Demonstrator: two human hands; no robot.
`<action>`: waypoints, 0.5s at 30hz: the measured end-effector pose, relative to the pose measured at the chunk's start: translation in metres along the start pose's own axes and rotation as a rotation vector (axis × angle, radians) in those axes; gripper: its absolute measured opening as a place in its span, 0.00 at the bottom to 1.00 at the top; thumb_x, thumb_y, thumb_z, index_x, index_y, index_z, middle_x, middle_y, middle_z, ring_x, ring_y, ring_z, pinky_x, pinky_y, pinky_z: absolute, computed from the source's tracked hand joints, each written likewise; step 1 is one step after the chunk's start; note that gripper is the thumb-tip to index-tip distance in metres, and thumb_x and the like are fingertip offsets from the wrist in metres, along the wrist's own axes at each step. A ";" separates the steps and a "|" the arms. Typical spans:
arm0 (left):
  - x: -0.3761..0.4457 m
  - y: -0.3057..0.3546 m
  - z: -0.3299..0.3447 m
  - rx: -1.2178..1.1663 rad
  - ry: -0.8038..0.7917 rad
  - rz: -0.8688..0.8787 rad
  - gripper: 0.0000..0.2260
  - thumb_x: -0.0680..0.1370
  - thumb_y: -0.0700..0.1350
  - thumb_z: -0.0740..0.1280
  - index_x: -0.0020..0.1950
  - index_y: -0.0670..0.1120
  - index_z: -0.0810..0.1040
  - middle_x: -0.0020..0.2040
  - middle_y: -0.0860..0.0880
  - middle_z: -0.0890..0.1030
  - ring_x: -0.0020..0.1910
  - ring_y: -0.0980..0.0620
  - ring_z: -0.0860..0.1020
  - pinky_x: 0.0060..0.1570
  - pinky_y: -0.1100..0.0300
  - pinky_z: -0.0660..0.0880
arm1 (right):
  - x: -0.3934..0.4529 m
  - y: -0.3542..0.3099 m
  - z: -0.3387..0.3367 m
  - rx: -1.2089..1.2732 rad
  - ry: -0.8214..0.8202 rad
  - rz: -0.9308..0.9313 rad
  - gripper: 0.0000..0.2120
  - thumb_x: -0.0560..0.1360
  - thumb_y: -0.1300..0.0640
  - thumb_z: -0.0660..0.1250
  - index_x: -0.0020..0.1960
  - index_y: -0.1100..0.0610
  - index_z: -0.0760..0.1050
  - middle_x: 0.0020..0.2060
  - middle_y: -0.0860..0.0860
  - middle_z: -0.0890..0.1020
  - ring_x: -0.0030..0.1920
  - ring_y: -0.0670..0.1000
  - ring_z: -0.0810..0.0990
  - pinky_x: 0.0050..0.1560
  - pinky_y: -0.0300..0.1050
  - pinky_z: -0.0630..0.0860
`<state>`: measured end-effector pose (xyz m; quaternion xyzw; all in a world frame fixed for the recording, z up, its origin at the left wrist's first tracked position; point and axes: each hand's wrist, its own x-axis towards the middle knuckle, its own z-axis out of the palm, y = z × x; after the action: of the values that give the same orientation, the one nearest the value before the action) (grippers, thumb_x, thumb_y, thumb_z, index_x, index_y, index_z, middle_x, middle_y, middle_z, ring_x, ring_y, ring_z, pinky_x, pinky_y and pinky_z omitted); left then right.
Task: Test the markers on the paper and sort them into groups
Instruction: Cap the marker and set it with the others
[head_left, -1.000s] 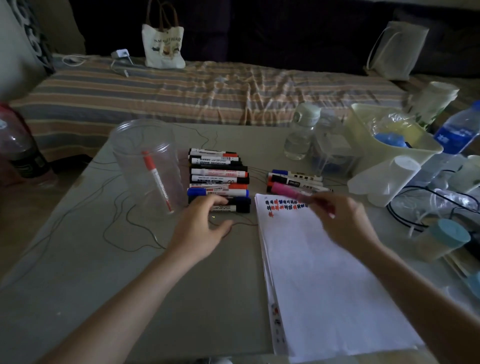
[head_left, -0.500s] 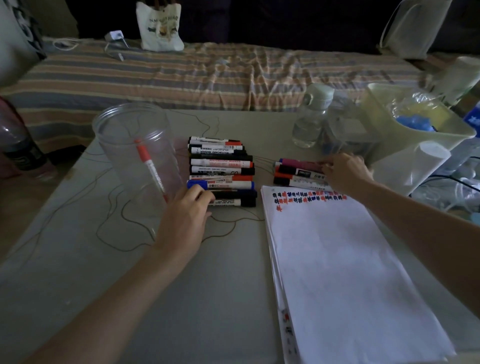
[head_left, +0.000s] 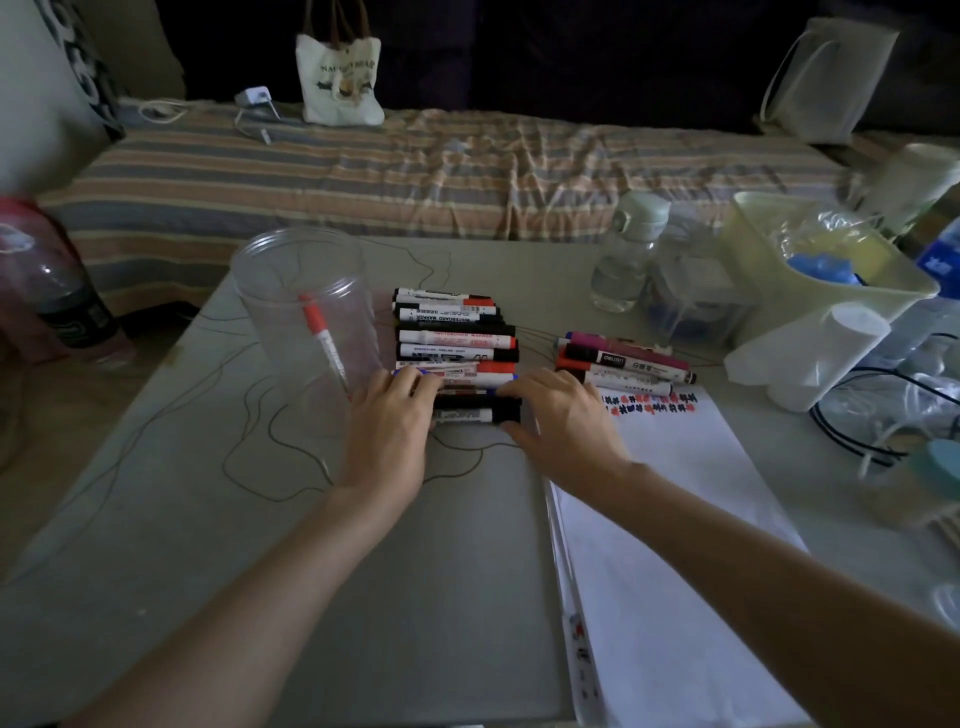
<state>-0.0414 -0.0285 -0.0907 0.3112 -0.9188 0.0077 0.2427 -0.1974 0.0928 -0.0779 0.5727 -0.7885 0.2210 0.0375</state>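
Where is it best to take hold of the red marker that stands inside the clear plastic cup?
Pinch the red marker at its red cap, coming down through the open mouth of the clear cup. It leans tilted with the cap uppermost; the cup's wall closes every other side. Both hands are busy at the marker row.

Your main row of markers (head_left: 454, 353) lies side by side on the surface — white barrels with black, red and blue caps, all pointing left to right. A smaller group of markers (head_left: 623, 364) lies just right of it, a pink-capped one farthest back, touching the top edge of the paper (head_left: 675, 519). The white stack carries rows of red, blue and black test marks along its top — one red-capped marker (head_left: 324, 343) leans inside the clear plastic jar (head_left: 306, 312).
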 end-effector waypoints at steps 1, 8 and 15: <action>0.002 -0.001 0.002 0.013 -0.002 -0.001 0.20 0.66 0.29 0.70 0.55 0.42 0.79 0.49 0.44 0.78 0.46 0.39 0.75 0.45 0.46 0.75 | 0.003 -0.003 0.004 -0.002 -0.003 0.013 0.16 0.71 0.54 0.74 0.58 0.54 0.79 0.54 0.50 0.81 0.57 0.56 0.77 0.55 0.54 0.73; 0.004 -0.003 0.007 0.053 0.039 0.033 0.15 0.64 0.28 0.72 0.47 0.40 0.82 0.45 0.44 0.77 0.45 0.40 0.75 0.44 0.46 0.73 | 0.014 -0.005 0.016 -0.110 0.038 0.005 0.15 0.70 0.50 0.75 0.54 0.54 0.81 0.52 0.54 0.77 0.55 0.57 0.74 0.55 0.55 0.72; -0.009 0.011 -0.019 -0.680 0.033 0.032 0.11 0.71 0.38 0.74 0.52 0.43 0.79 0.49 0.52 0.81 0.48 0.56 0.79 0.49 0.67 0.74 | -0.017 0.003 -0.025 -0.060 0.085 -0.075 0.10 0.77 0.49 0.64 0.54 0.53 0.74 0.46 0.49 0.81 0.48 0.52 0.77 0.55 0.54 0.71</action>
<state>-0.0331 -0.0114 -0.0764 0.1979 -0.8694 -0.2904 0.3473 -0.1996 0.1184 -0.0613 0.5908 -0.7704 0.2196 0.0963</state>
